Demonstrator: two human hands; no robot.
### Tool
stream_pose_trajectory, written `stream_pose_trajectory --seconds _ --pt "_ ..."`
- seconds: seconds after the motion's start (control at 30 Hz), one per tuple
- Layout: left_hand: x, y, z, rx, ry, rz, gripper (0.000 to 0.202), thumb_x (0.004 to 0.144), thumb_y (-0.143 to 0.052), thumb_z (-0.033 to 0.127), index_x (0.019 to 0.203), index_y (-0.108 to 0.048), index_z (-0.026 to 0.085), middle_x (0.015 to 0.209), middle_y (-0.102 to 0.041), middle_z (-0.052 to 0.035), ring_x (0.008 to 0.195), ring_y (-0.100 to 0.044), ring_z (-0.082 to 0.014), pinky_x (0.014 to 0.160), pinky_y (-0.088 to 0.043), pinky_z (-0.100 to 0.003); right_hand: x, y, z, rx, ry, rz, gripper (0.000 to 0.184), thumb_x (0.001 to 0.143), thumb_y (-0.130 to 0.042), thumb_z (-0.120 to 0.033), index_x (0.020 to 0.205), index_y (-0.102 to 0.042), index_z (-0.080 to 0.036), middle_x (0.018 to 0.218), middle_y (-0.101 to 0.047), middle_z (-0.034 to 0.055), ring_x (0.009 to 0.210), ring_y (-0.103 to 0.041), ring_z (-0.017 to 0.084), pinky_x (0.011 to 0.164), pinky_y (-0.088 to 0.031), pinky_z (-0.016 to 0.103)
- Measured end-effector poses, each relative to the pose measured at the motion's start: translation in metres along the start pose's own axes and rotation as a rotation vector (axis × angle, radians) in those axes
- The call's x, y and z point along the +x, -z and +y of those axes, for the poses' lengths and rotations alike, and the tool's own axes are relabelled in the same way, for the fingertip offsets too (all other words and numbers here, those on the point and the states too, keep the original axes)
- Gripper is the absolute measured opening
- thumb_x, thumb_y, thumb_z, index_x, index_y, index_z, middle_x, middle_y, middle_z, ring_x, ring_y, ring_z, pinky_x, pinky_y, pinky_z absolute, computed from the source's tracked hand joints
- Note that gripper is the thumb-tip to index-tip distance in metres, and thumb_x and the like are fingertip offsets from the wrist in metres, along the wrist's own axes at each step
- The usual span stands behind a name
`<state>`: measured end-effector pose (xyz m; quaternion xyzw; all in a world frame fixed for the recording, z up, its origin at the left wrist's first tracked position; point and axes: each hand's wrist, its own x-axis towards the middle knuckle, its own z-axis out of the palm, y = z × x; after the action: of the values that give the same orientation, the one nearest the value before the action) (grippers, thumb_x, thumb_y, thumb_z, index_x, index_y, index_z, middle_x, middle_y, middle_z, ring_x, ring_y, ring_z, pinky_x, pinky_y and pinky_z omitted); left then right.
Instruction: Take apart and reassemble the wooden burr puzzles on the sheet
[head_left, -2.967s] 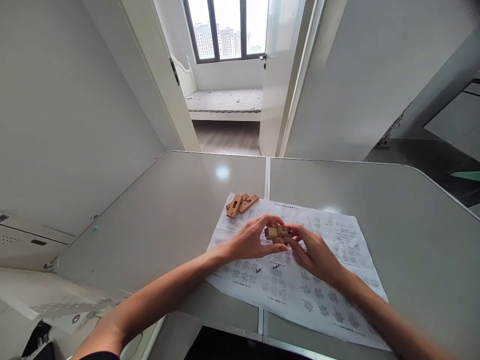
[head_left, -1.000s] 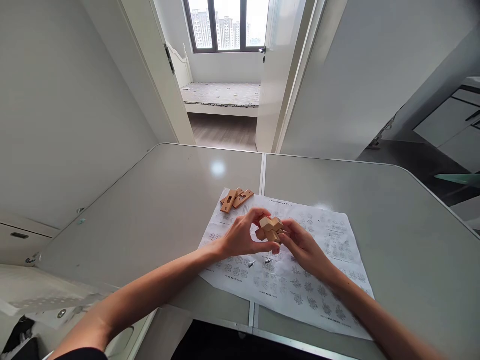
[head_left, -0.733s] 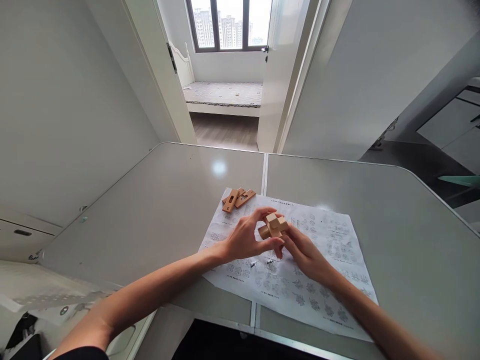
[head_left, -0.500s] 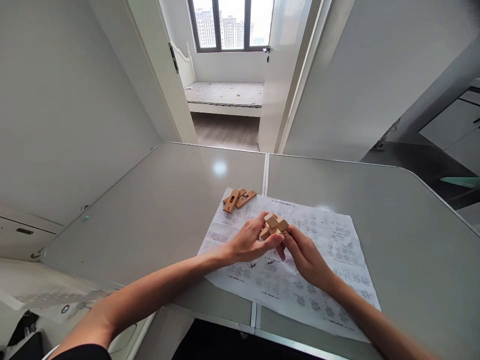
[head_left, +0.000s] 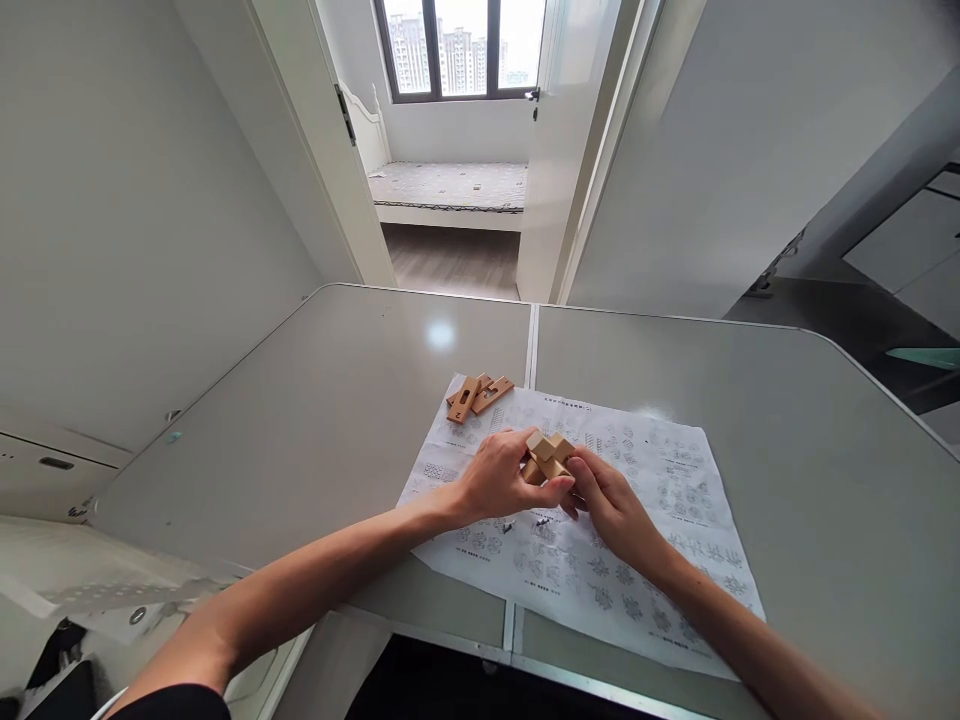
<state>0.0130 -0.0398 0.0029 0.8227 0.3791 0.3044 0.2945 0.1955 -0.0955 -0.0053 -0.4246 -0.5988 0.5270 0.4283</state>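
- underside of the wooden assembly [head_left: 550, 458]: hidden by the left hand [head_left: 501, 474] and right hand [head_left: 619, 503]
- sheet [head_left: 660, 540]: partly covered by both hands; its print too small to read
- small dark bits [head_left: 507, 527]: too small to identify
- right forearm [head_left: 739, 630]: blurred, cut off below
- window [head_left: 459, 50]: cut off above

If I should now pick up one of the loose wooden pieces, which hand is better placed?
Probably the left hand: the loose wooden pieces lie nearer to it. The right hand would have to reach past the wooden assembly. Both hands hold that assembly, so the right would support it alone.
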Motion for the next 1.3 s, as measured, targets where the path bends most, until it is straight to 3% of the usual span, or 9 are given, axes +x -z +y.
stream_pose_trajectory --seconds 0.23,0.43,0.57,0.7,0.8,0.87,1.07,1.17,1.3 --pt "0.001 -0.001 0.000 0.061 -0.010 0.029 0.042 0.078 -0.071 0.057 0.072 -0.048 0.022 0.066 -0.052 0.0049 0.058 -0.045 -0.0113 0.070 -0.048 -0.031 0.000 0.001 0.005 0.045 -0.028 -0.014 0.043 0.106 -0.041 -0.060 0.082 -0.046 -0.025 0.065 -0.051 -0.0027 0.059 -0.044 0.016 0.058 -0.040 0.030" --pt "0.003 -0.003 -0.003 0.067 -0.053 0.037 0.046 0.076 -0.072 0.057 0.070 -0.043 0.023 0.064 -0.048 0.0060 0.057 -0.045 -0.0117 0.071 -0.047 -0.032 0.001 0.004 0.003 0.068 -0.044 -0.036 0.042 0.106 -0.043 -0.060 0.085 -0.049 -0.024 0.062 -0.050 -0.0039 0.056 -0.043 0.014 0.057 -0.039 0.029" --pt "0.006 0.004 0.001 0.104 -0.131 0.089 0.052 0.072 -0.074 0.063 0.070 -0.040 0.023 0.062 -0.047 0.0063 0.056 -0.045 -0.0126 0.072 -0.047 -0.035 0.004 0.003 -0.004 0.147 -0.025 -0.060 0.041 0.104 -0.045 -0.061 0.089 -0.052 -0.024 0.066 -0.050 -0.0037 0.058 -0.048 0.014 0.059 -0.045 0.029" --pt "0.004 0.009 0.007 0.067 -0.198 0.155 0.046 0.070 -0.079 0.053 0.092 -0.053 0.022 0.077 -0.063 0.0016 0.066 -0.058 -0.0162 0.073 -0.050 -0.034 0.005 0.005 -0.006 0.132 0.016 -0.098 0.040 0.105 -0.044 -0.060 0.095 -0.056 -0.023 0.073 -0.056 -0.0007 0.065 -0.054 0.017 0.067 -0.050 0.033" --pt "0.001 0.010 0.008 -0.017 -0.246 0.159 0.061 0.071 -0.082 0.050 0.117 -0.054 0.022 0.089 -0.069 -0.0010 0.071 -0.062 -0.0162 0.071 -0.052 -0.032 0.005 0.007 -0.006 0.106 0.018 -0.122 0.040 0.106 -0.042 -0.059 0.101 -0.059 -0.023 0.070 -0.057 -0.0004 0.067 -0.056 0.018 0.072 -0.052 0.035" --pt "0.000 0.010 0.008 -0.063 -0.267 0.142 0.064 0.074 -0.083 0.048 0.125 -0.052 0.023 0.089 -0.068 -0.0006 0.069 -0.062 -0.0149 0.069 -0.052 -0.030 0.005 0.007 -0.008 0.105 0.006 -0.137 0.042 0.105 -0.042 -0.060 0.103 -0.060 -0.023 0.072 -0.059 0.0006 0.067 -0.058 0.019 0.073 -0.053 0.036" --pt "0.003 0.015 0.010 -0.107 -0.295 0.115 0.058 0.080 -0.081 0.043 0.125 -0.052 0.021 0.097 -0.067 -0.0031 0.072 -0.062 -0.0141 0.066 -0.053 -0.028 0.007 0.013 -0.007 0.187 -0.067 -0.131 0.041 0.104 -0.049 -0.058 0.124 -0.059 -0.024 0.080 -0.059 0.0011 0.069 -0.058 0.019 0.071 -0.055 0.035" --pt "0.004 0.017 0.010 -0.077 -0.316 0.109 0.059 0.080 -0.080 0.044 0.128 -0.054 0.020 0.100 -0.067 -0.0051 0.078 -0.065 -0.0162 0.070 -0.055 -0.029 0.008 0.016 -0.002 0.282 -0.085 -0.147 0.048 0.104 -0.044 -0.060 0.137 -0.053 -0.026 0.096 -0.064 0.0058 0.074 -0.062 0.020 0.068 -0.057 0.035" --pt "0.002 0.016 0.008 0.029 -0.321 0.092 0.062 0.079 -0.078 0.052 0.128 -0.058 0.020 0.096 -0.068 -0.0057 0.081 -0.066 -0.0194 0.072 -0.055 -0.032 0.008 0.019 -0.003 0.214 -0.108 -0.183 0.050 0.101 -0.048 -0.065 0.128 -0.060 -0.024 0.109 -0.067 0.0088 0.071 -0.065 0.018 0.066 -0.059 0.035"
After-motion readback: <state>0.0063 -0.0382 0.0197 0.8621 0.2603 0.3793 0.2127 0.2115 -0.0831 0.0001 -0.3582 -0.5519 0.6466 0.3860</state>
